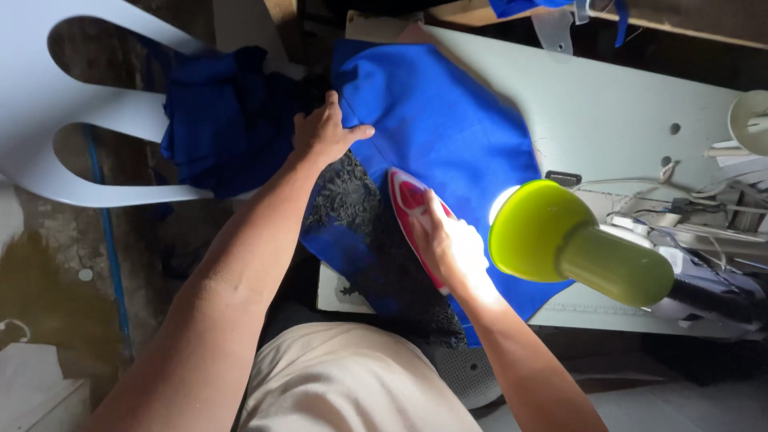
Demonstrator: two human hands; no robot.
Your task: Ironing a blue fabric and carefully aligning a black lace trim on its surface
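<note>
The pale desk (624, 104) carries a bright blue fabric (440, 120) spread flat, its near edge trimmed with dark lace (352, 200) that hangs toward the person. A lime-green lamp (552, 236) lights the work from the right. The red iron (412, 212) sits on the fabric beside the lace, the right hand (452, 244) clamped around its handle. The left hand (324, 132) lies open, fingers spread, pinning the cloth's left edge. Pressing well probably means keeping that flat hand pulling the fabric taut, well apart from the iron, and gliding slowly near the lace.
</note>
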